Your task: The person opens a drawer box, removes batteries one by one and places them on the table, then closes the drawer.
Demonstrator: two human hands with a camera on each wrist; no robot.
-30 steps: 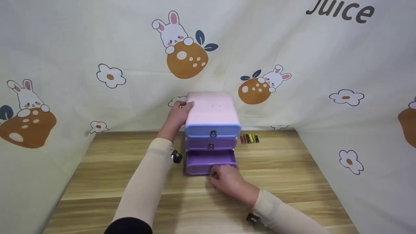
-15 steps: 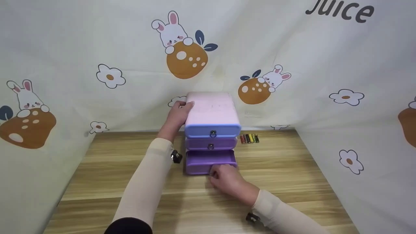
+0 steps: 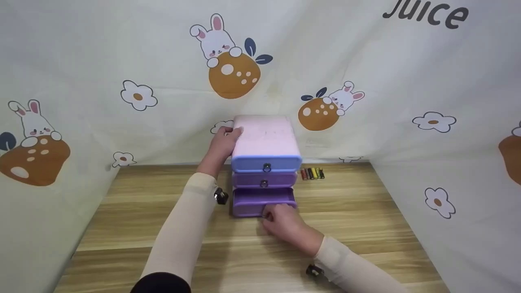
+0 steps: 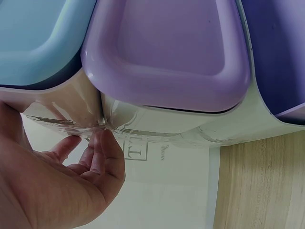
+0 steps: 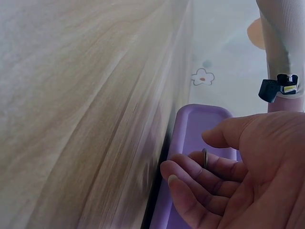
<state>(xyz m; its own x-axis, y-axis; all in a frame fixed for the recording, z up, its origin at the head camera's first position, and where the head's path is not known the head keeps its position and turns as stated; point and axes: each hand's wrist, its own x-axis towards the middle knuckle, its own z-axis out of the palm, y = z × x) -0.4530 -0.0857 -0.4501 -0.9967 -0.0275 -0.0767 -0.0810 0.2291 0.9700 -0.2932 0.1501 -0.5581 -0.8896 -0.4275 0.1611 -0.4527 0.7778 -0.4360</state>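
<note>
A small drawer cabinet (image 3: 266, 136) with a pink top stands at the back of the table. Its blue top drawer (image 3: 248, 163) and purple middle drawer (image 3: 247, 180) are in, while the purple bottom drawer (image 3: 248, 210) is pulled partway out, and the part I see inside holds nothing. My left hand (image 3: 223, 145) holds the cabinet's left side, thumb over the top edge and bent fingers against the wall. At the bottom drawer's front, my right hand (image 3: 289, 228) has its curled fingers around the metal ring pull (image 5: 205, 158).
Several batteries (image 3: 312, 173) lie in a row just right of the cabinet. Behind and at both sides hangs a printed cloth (image 3: 171, 53) with rabbits and flowers. Wood-grain table surface (image 3: 350, 211) spreads around the cabinet.
The bottom drawer has slid slightly inward, and my right hand has moved with it toward the cabinet. My left hand stays in place.
</note>
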